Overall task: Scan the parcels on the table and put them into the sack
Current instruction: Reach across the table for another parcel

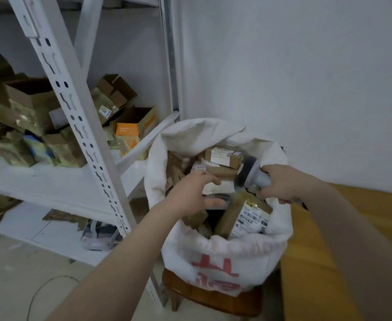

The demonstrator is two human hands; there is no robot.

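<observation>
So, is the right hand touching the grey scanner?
Touching. The head view shows the right hand with fingers curled round the handle of the grey scanner, held over the white sack.

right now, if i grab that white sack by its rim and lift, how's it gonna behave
Probably floppy: the white sack has a folded, creased rim, so it should sag, not hold shape. Likely heavy, since parcels fill it to the mouth. A push might tip it, as it sits on a small wooden stool.
</observation>
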